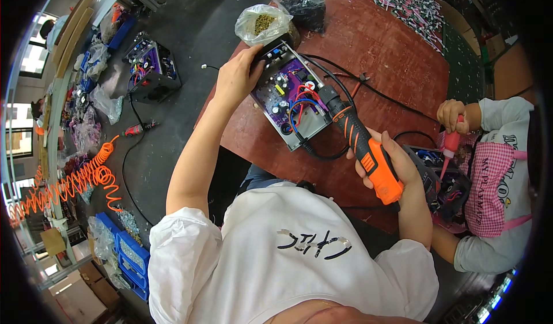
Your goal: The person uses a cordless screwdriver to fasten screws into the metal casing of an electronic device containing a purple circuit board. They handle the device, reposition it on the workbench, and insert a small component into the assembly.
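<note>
My left hand (239,73) is closed around the upper-left end of an open metal case (320,122), fingers over its black end panel. Inside the case lies a purple circuit board (280,96) with red and blue wires. My right hand (394,160) is wrapped around an orange and black power screwdriver (368,157). The tool slants up and left, its black head over the right edge of the case. Whether its tip touches a screw is hidden. A black cable (328,154) runs from the case's lower end.
An open bag of small brass-coloured screws (263,24) and a bag of black parts (305,10) stand beyond the case on the red table (391,70). At right, a co-worker's hand (452,116) holds a red tool (452,142) over another unit. Orange coiled hose (86,180) hangs left.
</note>
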`<state>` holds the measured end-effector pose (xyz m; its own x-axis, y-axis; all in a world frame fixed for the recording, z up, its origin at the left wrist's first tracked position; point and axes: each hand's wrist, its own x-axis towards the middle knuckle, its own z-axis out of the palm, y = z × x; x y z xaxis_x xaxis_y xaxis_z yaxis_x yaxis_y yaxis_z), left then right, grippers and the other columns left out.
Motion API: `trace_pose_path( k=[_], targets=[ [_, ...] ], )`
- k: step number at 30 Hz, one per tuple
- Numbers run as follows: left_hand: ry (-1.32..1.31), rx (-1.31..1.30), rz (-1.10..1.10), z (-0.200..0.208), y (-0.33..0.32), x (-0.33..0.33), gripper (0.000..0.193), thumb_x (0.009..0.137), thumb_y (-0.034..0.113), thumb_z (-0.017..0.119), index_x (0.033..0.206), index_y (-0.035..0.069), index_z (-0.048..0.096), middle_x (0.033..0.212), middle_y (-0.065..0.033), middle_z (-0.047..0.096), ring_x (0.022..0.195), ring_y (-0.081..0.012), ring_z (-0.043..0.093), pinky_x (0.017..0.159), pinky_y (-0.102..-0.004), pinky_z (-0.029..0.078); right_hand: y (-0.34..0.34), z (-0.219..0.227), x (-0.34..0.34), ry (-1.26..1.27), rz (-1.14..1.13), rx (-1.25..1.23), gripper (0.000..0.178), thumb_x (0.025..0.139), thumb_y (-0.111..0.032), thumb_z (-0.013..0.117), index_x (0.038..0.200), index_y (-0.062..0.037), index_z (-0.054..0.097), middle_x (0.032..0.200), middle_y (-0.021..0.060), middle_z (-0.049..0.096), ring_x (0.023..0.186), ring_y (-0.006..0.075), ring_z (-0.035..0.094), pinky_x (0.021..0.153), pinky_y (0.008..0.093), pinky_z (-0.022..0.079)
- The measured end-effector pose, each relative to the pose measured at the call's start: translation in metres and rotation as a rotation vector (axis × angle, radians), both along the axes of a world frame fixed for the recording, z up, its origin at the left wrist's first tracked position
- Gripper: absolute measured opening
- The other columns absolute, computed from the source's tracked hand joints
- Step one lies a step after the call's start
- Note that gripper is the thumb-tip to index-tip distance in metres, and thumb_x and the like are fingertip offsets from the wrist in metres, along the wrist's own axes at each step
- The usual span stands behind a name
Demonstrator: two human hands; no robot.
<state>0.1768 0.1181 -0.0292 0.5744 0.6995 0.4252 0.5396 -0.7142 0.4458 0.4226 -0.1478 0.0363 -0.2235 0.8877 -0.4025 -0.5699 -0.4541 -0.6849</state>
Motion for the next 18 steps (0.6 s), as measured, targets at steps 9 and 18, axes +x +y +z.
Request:
trace_pose_path(
  k=[9,18],
  targets=[
    [-0.013,0.057,-0.035,-0.005,0.006,-0.001,0.038,0.08,0.016,0.066,0.116,0.008,0.056,0.1,-0.0117,0.065,0.088,-0.0302,0.063,0.074,-0.0379,0.051,-0.004,0.008,-0.005,-0.113,0.002,-0.019,0.09,0.086,-0.06,0.053,0.148,-0.0053,0.017,0.098,0.0146,0.055,0.064,0.017,0.058,0.046,0.0274,0.05],
    [-0.283,-0.126,0.101,-0.008,-0.033,-0.036,0.04,0.072,0.007,0.076,0.107,0.004,0.057,0.115,-0.0108,0.056,0.104,-0.0235,0.058,0.085,-0.0318,0.049,-0.062,0.011,-0.012,-0.006,-0.235,0.119,0.086,0.091,-0.056,0.047,0.145,0.0032,0.015,0.104,0.0217,0.05,0.067,0.0199,0.058,0.045,0.0275,0.051]
  ],
)
